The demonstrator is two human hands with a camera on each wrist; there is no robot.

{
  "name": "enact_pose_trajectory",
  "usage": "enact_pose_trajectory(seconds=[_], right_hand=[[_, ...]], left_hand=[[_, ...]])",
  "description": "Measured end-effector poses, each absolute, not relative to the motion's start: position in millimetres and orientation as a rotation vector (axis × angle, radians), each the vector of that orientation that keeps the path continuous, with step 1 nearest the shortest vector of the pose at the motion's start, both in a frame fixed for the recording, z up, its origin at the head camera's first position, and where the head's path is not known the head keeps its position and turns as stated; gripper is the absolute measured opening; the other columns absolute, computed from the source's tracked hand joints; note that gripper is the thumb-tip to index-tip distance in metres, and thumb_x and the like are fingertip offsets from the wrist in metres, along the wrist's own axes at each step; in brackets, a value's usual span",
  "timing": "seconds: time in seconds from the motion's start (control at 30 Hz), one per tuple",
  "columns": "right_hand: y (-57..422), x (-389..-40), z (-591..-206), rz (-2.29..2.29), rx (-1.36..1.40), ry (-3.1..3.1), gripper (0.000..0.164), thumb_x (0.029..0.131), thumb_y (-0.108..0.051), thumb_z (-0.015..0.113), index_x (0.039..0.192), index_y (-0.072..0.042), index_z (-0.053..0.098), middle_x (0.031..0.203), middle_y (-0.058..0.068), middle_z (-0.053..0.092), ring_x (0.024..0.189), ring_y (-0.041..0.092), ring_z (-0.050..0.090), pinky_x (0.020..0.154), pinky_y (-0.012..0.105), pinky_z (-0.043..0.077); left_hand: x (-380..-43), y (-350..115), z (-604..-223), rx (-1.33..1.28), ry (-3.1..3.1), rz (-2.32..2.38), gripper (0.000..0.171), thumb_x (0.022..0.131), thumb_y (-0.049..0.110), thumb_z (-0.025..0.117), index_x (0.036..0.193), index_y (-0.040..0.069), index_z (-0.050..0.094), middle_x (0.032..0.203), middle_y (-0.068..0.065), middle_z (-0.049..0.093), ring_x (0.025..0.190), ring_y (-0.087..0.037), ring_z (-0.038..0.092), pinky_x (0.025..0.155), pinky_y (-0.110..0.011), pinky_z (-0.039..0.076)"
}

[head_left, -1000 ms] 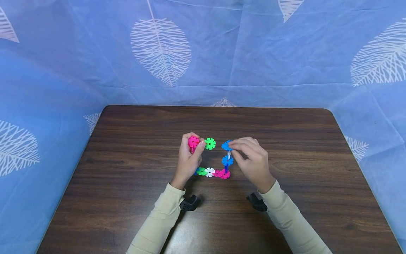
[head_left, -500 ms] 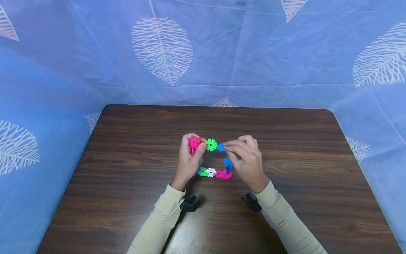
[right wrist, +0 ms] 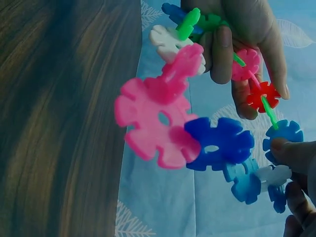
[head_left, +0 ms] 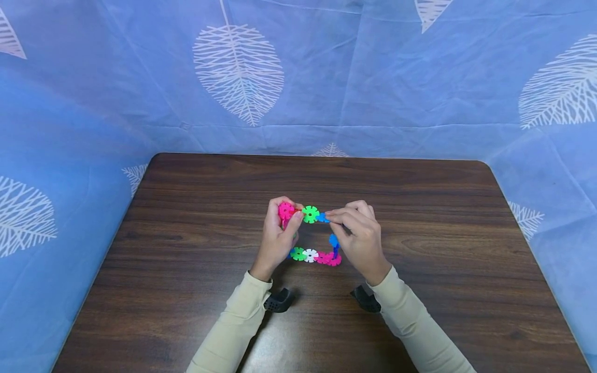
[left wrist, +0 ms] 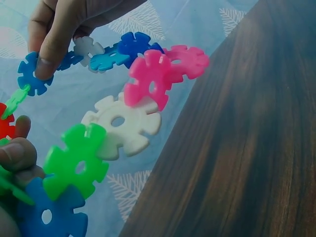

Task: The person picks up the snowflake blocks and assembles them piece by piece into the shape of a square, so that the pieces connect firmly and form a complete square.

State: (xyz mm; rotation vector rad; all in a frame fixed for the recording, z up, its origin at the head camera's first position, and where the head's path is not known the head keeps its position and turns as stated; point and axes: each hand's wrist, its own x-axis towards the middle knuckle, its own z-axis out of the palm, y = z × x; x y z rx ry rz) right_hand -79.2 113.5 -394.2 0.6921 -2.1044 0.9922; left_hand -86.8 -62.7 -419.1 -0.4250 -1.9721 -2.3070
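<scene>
A chain of notched plastic discs forms a loop between both hands. On the left, my left hand [head_left: 278, 235] grips it near a pink disc [head_left: 286, 210] and a red disc [right wrist: 262, 97]. Beside that, a green disc [head_left: 310, 214] sticks out toward the right. My right hand [head_left: 361, 235] pinches a blue disc [left wrist: 34, 74] between thumb and fingers. Its edge meets the green disc; how deeply they interlock I cannot tell. Below hang a white disc [left wrist: 121, 123], another green disc [left wrist: 76, 163] and a dark blue disc [right wrist: 219, 144]. Fingers hide part of the chain.
The chain is held above a brown wooden table [head_left: 186, 259]. Blue cloth with white leaf prints [head_left: 326, 77] hangs behind and beside it. A black wrist camera [head_left: 279, 300] sits on the left wrist, another camera [head_left: 366, 299] on the right.
My right hand has moved left, bringing the blue disc from apart to the green disc's edge. The right side of the loop has tilted. My left hand has hardly moved.
</scene>
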Motion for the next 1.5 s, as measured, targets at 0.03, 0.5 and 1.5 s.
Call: enact_pose_trajectory(seconds=[0.03, 0.5, 1.5], right_hand=[[113, -79, -394, 0.998, 0.687, -2.107, 0.015, 0.07, 0.01, 0.076, 0.081, 0.001, 0.073, 0.084, 0.013, 0.073, 0.078, 0.025, 0.056, 0.074, 0.035, 0.039], [115, -78, -397, 1.065, 0.628, -2.123, 0.014, 0.071, 0.007, 0.077, 0.082, 0.001, 0.073, 0.085, 0.013, 0.074, 0.076, 0.023, 0.045, 0.074, 0.035, 0.029], [146, -78, -405, 1.898, 0.281, -2.248, 0.027, 0.089, -0.017, 0.066, 0.109, 0.002, 0.063, 0.096, 0.003, 0.059, 0.083, 0.008, 0.053, 0.069, 0.014, 0.044]], left_hand=[[-87, -63, -419, -0.428, -1.973, -2.307, 0.026, 0.095, 0.002, 0.051, 0.114, -0.005, 0.034, 0.107, -0.023, 0.054, 0.04, -0.006, 0.035, 0.035, -0.02, 0.031], [-85, -61, -421, -0.479, -2.006, -2.286, 0.023, 0.096, 0.003, 0.05, 0.112, -0.004, 0.035, 0.107, -0.021, 0.055, 0.041, -0.006, 0.035, 0.036, -0.02, 0.032], [-89, -66, -417, -0.458, -1.946, -2.303, 0.028, 0.094, -0.001, 0.05, 0.115, -0.005, 0.032, 0.106, -0.007, 0.056, 0.042, -0.007, 0.037, 0.038, -0.018, 0.032]])
